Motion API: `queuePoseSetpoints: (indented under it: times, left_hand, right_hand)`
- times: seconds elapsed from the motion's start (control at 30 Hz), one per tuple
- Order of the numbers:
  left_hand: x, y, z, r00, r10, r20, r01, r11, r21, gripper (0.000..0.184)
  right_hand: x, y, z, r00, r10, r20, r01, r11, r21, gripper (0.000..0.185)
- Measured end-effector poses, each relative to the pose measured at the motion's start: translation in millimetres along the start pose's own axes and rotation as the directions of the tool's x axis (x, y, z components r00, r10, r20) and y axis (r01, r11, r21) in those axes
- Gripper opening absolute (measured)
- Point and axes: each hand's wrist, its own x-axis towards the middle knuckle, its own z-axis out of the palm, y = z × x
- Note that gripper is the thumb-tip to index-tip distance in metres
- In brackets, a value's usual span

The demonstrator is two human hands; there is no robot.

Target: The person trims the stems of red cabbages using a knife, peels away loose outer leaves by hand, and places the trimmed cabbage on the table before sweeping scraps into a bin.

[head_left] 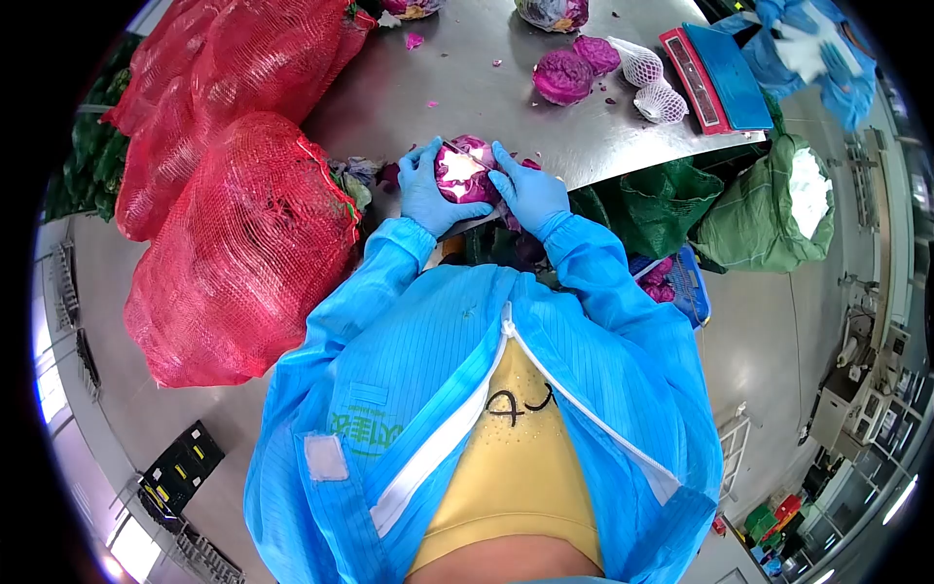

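Observation:
A red cabbage is held at the near edge of the steel table, its pale cut stem end turned up toward me. My left hand, in a blue glove, wraps round the cabbage's left and near side. On the right side, my gloved right hand presses its fingers against the cabbage; part of its grip is hidden. Loose purple leaves lie close by. Farther back on the table sit a peeled red cabbage and a smaller purple piece.
Large red mesh sacks crowd the left. White foam nets lie beside a red-and-blue scale on the steel table. Green sacks and a blue basket stand at right. Another person's gloved hand shows top right.

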Motion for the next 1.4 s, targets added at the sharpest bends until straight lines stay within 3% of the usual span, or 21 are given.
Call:
queuePoseSetpoints:
  times: [0.13, 0.27, 0.43, 0.57, 0.63, 0.73, 0.8, 0.83, 0.9, 0.97, 1.0, 1.07, 1.1, 1.13, 1.17, 1.2, 1.23, 1.27, 1.33, 1.37, 1.4]
  left_hand:
    - [8.6, -6.6, 9.0, 0.992, 0.121, -0.047, -0.122, 0.992, -0.03, 0.12]
    - [6.3, 6.6, 8.3, 0.994, 0.091, -0.053, -0.09, 0.996, 0.027, 0.115]
    - [5.9, 11.4, 12.1, 0.998, 0.053, -0.044, -0.051, 0.998, 0.031, 0.118]
    - [6.7, 22.4, 13.0, 0.999, 0.038, -0.034, -0.036, 0.997, 0.074, 0.118]
    - [6.4, 27.1, 13.0, 0.999, 0.034, -0.039, -0.03, 0.994, 0.102, 0.117]
    - [3.9, 27.0, 16.2, 0.989, 0.115, -0.096, -0.102, 0.985, 0.137, 0.114]
    - [-10.1, 9.5, 26.8, 0.947, 0.282, -0.153, -0.264, 0.956, 0.13, 0.113]
    - [-13.8, 9.5, 25.6, 0.937, 0.317, -0.148, -0.293, 0.942, 0.163, 0.112]
    - [-16.3, 4.3, 28.2, 0.953, 0.278, -0.117, -0.26, 0.954, 0.153, 0.12]
    - [-14.7, 3.1, 27.0, 0.961, 0.249, -0.12, -0.232, 0.962, 0.142, 0.12]
    - [-15.0, -1.6, 27.1, 0.954, 0.274, -0.118, -0.258, 0.957, 0.134, 0.12]
    - [-15.6, -6.5, 23.8, 0.947, 0.301, -0.112, -0.286, 0.949, 0.133, 0.12]
    - [-17.8, -7.7, 21.6, 0.947, 0.301, -0.113, -0.29, 0.952, 0.1, 0.12]
    - [-21.5, -8.1, 20.8, 0.948, 0.298, -0.111, -0.292, 0.954, 0.065, 0.119]
    - [-24.7, -8.0, 19.1, 0.946, 0.294, -0.133, -0.288, 0.955, 0.068, 0.119]
    - [-27.2, -9.2, 18.2, 0.947, 0.296, -0.127, -0.289, 0.955, 0.07, 0.119]
    - [-25.1, -9.4, 18.0, 0.953, 0.276, -0.122, -0.271, 0.961, 0.061, 0.12]
    - [-23.6, -9.9, 18.1, 0.961, 0.252, -0.116, -0.248, 0.967, 0.051, 0.12]
    - [-22.4, -9.7, 20.2, 0.954, 0.272, -0.128, -0.266, 0.962, 0.062, 0.12]
    - [-20.8, -8.1, 20.1, 0.952, 0.278, -0.13, -0.271, 0.96, 0.073, 0.12]
    - [-18.5, -7.0, 19.3, 0.949, 0.287, -0.13, -0.277, 0.957, 0.088, 0.12]
  right_hand:
    - [4.6, 2.0, 0.6, 0.999, 0.021, -0.044, -0.024, 0.996, -0.08, 0.049]
    - [6.7, -1.2, -2.5, 0.996, 0.084, -0.02, -0.084, 0.996, -0.029, 0.049]
    - [7.7, 2.7, 9.9, 0.97, 0.201, -0.137, -0.169, 0.961, 0.217, 0.045]
    - [11.3, 8.9, 14.7, 0.953, 0.271, -0.136, -0.227, 0.935, 0.273, 0.044]
    - [12.9, 15.3, 19.4, 0.947, 0.244, -0.21, -0.171, 0.934, 0.313, 0.046]
    - [26.0, 35.7, 26.0, 0.925, 0.319, -0.207, -0.216, 0.888, 0.406, 0.048]
    - [24.0, 50.6, 8.1, 0.925, 0.375, -0.057, -0.331, 0.872, 0.36, 0.049]
    - [27.7, 53.3, 8.8, 0.943, 0.324, -0.076, -0.288, 0.908, 0.305, 0.051]
    - [21.2, 52.9, 17.9, 0.958, 0.278, -0.065, -0.255, 0.936, 0.242, 0.053]
    - [24.6, 45.5, 23.4, 0.939, 0.273, -0.211, -0.171, 0.9, 0.4, 0.06]
    - [30.7, 48.4, 33.6, 0.941, 0.265, -0.211, -0.165, 0.902, 0.399, 0.06]
    - [45.5, 63.1, 64.7, 0.898, 0.33, -0.293, -0.059, 0.747, 0.662, 0.053]
    - [38.8, 54.3, 50.2, 0.901, 0.392, -0.186, -0.141, 0.669, 0.73, 0.052]
    - [36.6, 62.5, 51.3, 0.901, 0.394, -0.179, -0.145, 0.665, 0.732, 0.052]
    - [32.0, 73.3, 52.6, 0.896, 0.399, -0.194, -0.271, 0.838, 0.473, 0.051]
    - [29.3, 82.8, 51.9, 0.894, 0.394, -0.214, -0.366, 0.917, 0.16, 0.051]
    - [18.4, 81.8, 44.4, 0.91, 0.401, -0.106, -0.381, 0.909, 0.17, 0.051]
    - [12.3, 75.7, 40.3, 0.911, 0.397, -0.11, -0.377, 0.911, 0.168, 0.051]
    - [-3.8, 42.2, 19.6, 0.874, 0.45, -0.182, -0.37, 0.861, 0.349, 0.055]
    - [-5.4, 35.3, 18.1, 0.893, 0.403, -0.2, -0.26, 0.824, 0.503, 0.059]
    - [-3.3, 29.1, 18.2, 0.892, 0.405, -0.202, -0.258, 0.821, 0.509, 0.059]
